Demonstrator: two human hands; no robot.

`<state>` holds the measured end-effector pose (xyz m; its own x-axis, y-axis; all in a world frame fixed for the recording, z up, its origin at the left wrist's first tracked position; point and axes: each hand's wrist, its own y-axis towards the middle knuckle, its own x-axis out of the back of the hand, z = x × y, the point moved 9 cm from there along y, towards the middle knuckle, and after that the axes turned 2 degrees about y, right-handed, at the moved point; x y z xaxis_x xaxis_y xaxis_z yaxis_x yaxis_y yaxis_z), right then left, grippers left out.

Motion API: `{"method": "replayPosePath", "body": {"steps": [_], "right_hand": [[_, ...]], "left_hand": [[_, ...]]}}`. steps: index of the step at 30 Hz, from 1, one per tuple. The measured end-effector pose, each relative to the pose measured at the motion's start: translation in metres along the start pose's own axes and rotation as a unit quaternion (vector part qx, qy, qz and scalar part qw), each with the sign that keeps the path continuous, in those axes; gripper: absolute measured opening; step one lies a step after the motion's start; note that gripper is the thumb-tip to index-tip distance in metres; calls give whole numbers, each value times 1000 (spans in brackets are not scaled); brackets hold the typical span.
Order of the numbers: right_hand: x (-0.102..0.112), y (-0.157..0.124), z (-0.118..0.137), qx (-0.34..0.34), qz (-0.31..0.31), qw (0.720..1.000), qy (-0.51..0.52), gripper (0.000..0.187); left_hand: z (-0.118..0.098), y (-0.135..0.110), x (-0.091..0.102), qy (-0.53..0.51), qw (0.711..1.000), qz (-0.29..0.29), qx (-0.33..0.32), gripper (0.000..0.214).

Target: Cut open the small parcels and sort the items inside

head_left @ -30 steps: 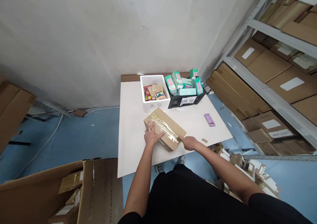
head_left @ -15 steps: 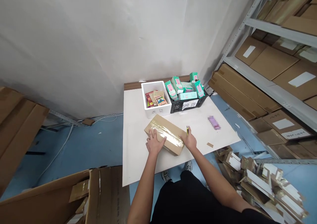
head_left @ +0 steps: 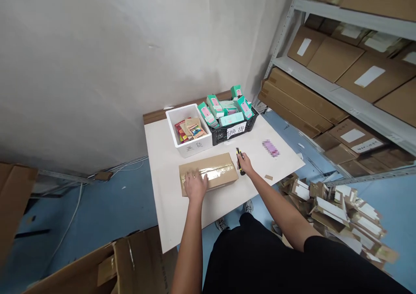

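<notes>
Cardboard box (head_left: pixel 212 164) lies flat on the white tabletop (head_left: pixel 170 211), its long side running left to right, with a strip of shiny clear tape (head_left: pixel 225 169) along its top. The left hand (head_left: pixel 195 185) is open, palm down with fingers spread on the left part of the box. The right hand (head_left: pixel 246 163), just beyond the box's right end, is closed around a black and yellow utility knife (head_left: pixel 239 158), which points toward the far side; whether the blade is out is too small to tell. Behind the box stands a white bin (head_left: pixel 194 150) with packets (head_left: pixel 196 130) inside, and touching its right side, a black crate (head_left: pixel 219 136) filled with green boxes (head_left: pixel 214 105). Farther right lie a blurred purple item (head_left: pixel 271 148) and, nearer, a small brown scrap (head_left: pixel 268 177). Shelves (head_left: pixel 334 86) of cartons (head_left: pixel 336 60) stand at the right.
</notes>
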<state>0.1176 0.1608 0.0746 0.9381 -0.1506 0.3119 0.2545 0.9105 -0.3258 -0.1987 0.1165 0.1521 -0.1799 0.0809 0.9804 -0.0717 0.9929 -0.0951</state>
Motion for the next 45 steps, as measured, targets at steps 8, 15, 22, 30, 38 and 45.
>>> {"method": "replayPosePath", "body": {"steps": [8,15,22,30,38,45], "right_hand": [[2,-19,-38,-107,76,991,31,45],[-10,-12,-26,-109,160,981,-31,58],[-9,-26,-39,-130,166,978,-9,54],[8,-57,-66,-157,191,969,-25,53],[12,-80,-53,-126,-9,989,-81,46],[-21,-69,-41,-105,-47,981,-157,52]], "left_hand": [[-18,22,-45,-3,999,26,-38,73],[-18,18,-42,13,999,-4,-49,73],[-16,18,-47,25,998,-4,-49,73],[-20,18,-45,30,998,-7,-48,73],[10,52,-19,-13,998,40,-56,69],[61,80,-19,28,992,116,-47,71]]}}
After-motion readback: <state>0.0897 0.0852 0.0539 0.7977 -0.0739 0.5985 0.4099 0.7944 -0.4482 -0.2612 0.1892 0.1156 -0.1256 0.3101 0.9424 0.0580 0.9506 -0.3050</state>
